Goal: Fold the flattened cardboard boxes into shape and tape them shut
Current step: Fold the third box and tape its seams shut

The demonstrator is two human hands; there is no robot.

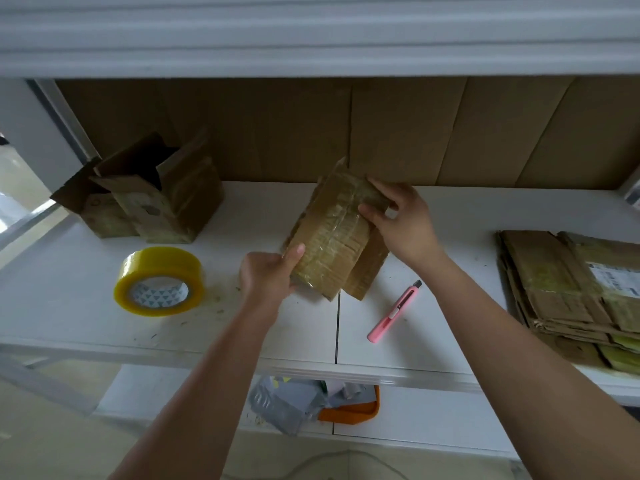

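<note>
Nearest the camera, the person's two bare forearms reached up from the lower edge toward a white shelf (433, 327). The left hand (266, 275) gripped the lower left corner of a small cardboard box (332, 237), its fingers curled round the edge and its thumb laid along the taped face. The right hand (401, 220) pinched the box's upper right corner between thumb and fingers. The box was held tilted just above the shelf, near its middle; its upper face was covered in glossy clear tape, and a loose flap hung at its lower right side.

A roll of yellowish packing tape (159, 282) lay on the shelf to the left of the left hand, apart from it. A pink utility knife (394, 311) lay on the shelf below the right wrist, its tip pointing up and to the right. At the shelf's right end sat a stack of flattened cardboard boxes (568, 296), the top one bearing a white label. At the back left stood two folded cardboard boxes (152, 199), close together with their top flaps open. Brown cardboard sheets (346, 129) lined the back of the shelf. On a lower shelf, grey plastic bags (284, 400) lay beside an orange object (353, 410).
</note>
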